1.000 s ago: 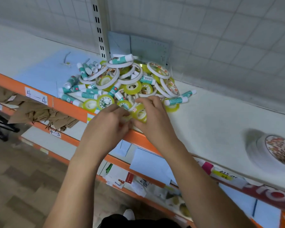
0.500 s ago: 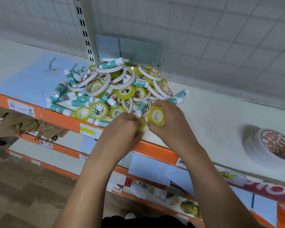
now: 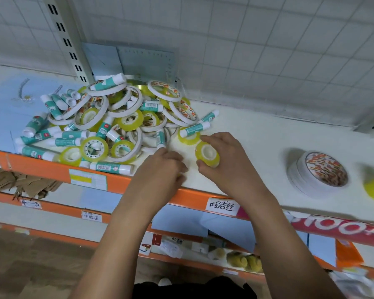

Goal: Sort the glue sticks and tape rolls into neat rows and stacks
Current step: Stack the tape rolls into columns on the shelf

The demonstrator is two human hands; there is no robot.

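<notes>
Now the right hand point(image 3: 222, 160) curls round a yellow tape roll point(image 3: 207, 156), just right of the pile point(image 3: 117, 121). The left hand point(image 3: 160, 169) is curled by the pile's front; what it holds, I cannot tell. Best lay the roll flat, well right of the pile, edges even.

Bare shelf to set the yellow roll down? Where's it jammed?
Free: white shelf between the right hand, gripping the yellow roll, and the stack of white tape rolls, back to the grid wall. Crowded: the pile of glue sticks and rolls left of the left hand, reaching the orange front edge.
</notes>
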